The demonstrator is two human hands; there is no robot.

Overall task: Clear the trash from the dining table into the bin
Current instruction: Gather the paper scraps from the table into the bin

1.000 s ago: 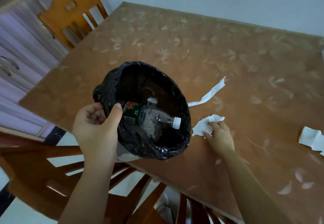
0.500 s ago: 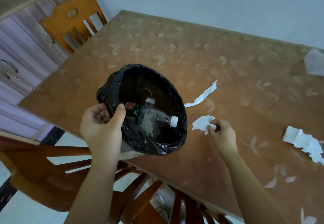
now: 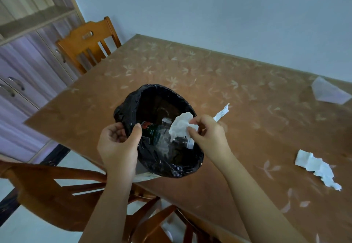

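Over the desk (image 3: 219, 83) edge, our left hand (image 3: 119, 144) grips the bin (image 3: 133, 100) rim; a bottle (image 3: 162, 138) lies inside. Our right hand (image 3: 208, 135) pinches a tissue (image 3: 181, 125) above it.

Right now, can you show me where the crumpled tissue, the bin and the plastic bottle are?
crumpled tissue (image 3: 182, 127): head view, middle of the white wad pinched in the right hand.
bin (image 3: 133, 100): head view, far-left rim under the black liner.
plastic bottle (image 3: 162, 138): head view, clear body lying inside.
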